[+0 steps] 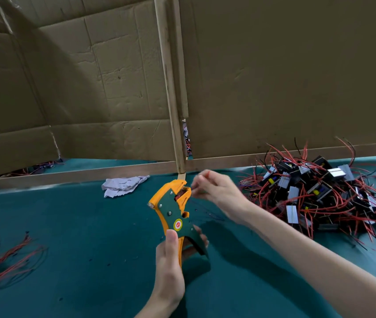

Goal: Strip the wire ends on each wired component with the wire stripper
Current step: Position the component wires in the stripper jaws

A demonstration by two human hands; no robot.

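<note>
The left hand (171, 265) grips the wire stripper (173, 212) by its handles, thumb laid up the orange one and fingers wrapped round the green one, with the tool's head pointing up and away from the palm; the right hand (217, 191) sits just beside that head, its fingertips drawn together at the mouth as if feeding in a thin lead, but motion blur hides whether anything is pinched there, so I cannot tell; the stripper looks a light, rigid plastic-and-metal tool, best held low on the handles as it is now, so the squeeze has leverage; the wired components (315, 191) lie in a tangled heap well out beyond the right forearm; each is likely small, light and hard in the body, with thin, springy red and black leads that snag on their neighbours, so a piece is better lifted by its block and the lead then pinched close to its tip, or it will bend away from the blades; a smaller bunch of components (6, 260) lies well off to the far side of the left hand; the table (79, 237) is covered in a teal felt-like cloth, soft and grippy, flecked with dark scraps; some crumpled paper (123, 185) lies beyond the left hand, near a wooden rail (90, 174); behind that stand cardboard walls (274, 76) joined at a wooden post (171, 88)
</note>
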